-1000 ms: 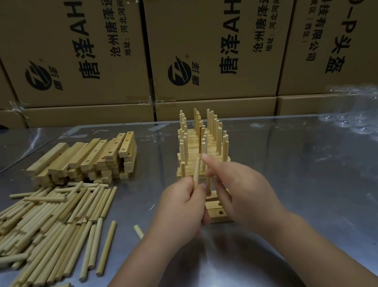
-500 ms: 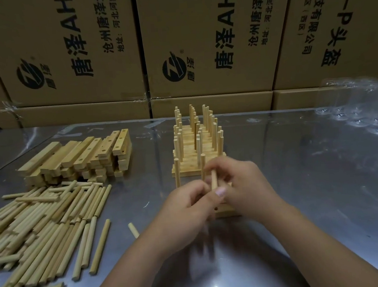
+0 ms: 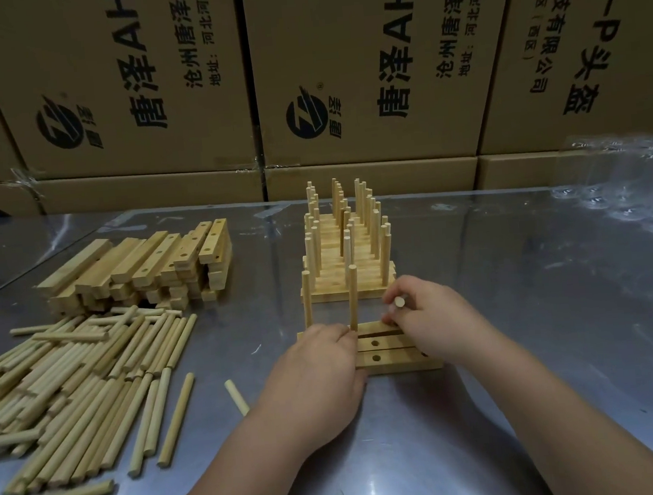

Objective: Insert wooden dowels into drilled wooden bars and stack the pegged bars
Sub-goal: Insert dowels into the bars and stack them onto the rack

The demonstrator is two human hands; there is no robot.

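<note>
Pinching a dowel (image 3: 400, 302) upright in my right hand (image 3: 435, 318), I hold it at the right end of the bars (image 3: 389, 355), my left hand (image 3: 319, 366) gripping their left end beside two standing pegs (image 3: 353, 296).

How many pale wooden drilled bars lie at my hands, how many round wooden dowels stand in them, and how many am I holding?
Pale wooden drilled bars: 3
Round wooden dowels standing in them: 2
Round wooden dowel held in right hand: 1
Total: 6
</note>
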